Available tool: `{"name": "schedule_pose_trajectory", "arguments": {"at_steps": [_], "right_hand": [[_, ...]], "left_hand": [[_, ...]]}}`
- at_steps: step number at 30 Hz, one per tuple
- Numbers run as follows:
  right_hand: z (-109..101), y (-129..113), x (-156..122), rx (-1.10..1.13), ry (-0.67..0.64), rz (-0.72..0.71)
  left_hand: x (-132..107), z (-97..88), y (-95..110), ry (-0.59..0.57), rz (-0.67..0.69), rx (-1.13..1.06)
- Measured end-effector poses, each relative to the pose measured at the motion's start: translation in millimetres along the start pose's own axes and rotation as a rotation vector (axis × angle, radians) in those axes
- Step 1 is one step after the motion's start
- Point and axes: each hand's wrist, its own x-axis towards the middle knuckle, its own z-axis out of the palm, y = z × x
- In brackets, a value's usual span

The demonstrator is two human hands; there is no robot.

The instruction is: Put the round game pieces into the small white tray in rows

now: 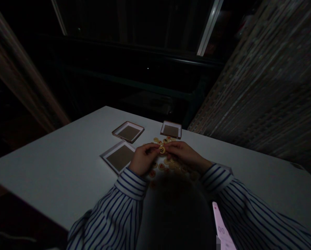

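Observation:
A round, pale xiangqi piece [162,150] with a dark character on its face is pinched between both hands, just above the table. My left hand [144,159] grips its left edge with thumb and forefinger. From the other side, the fingers of my right hand [188,155] close on it too. Several more loose xiangqi pieces [161,167] lie scattered under and around the hands, some with red characters and some with dark ones. Shadow and my hands hide part of the pile. A shallow open tray [105,158] sits just left of my left hand.
Two more shallow trays stand farther back, one at the left [115,133] and one at the right [180,134]. The edge of a pale flat object [224,168] shows behind my right sleeve. A lit screen [223,227] glows at the lower right. Curtains flank the white table [74,152].

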Motion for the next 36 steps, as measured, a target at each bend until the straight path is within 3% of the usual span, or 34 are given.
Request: {"name": "schedule_pose_trajectory", "arguments": {"at_steps": [10,19,24,30,36], "right_hand": [[0,2,-2,-0.044,0.037,-0.05],[-12,-14,-19,-0.055,0.132,-0.036],[-23,-24,-32,-0.12,0.191,-0.033],[-41,-24,-50,-0.338,0.2,-0.157],[-58,-27,-71,-0.38,0.246,-0.162]], "left_hand": [[-1,-0.5,3,0.008,-0.111,-0.142],[3,-2.7,-7,0.006,-0.25,-0.361],[2,-0.6,-9,0.001,-0.23,-0.323],[-1,2.2,-4,0.007,-0.201,-0.234],[-8,8.8,5,-0.025,-0.165,-0.172]]}}
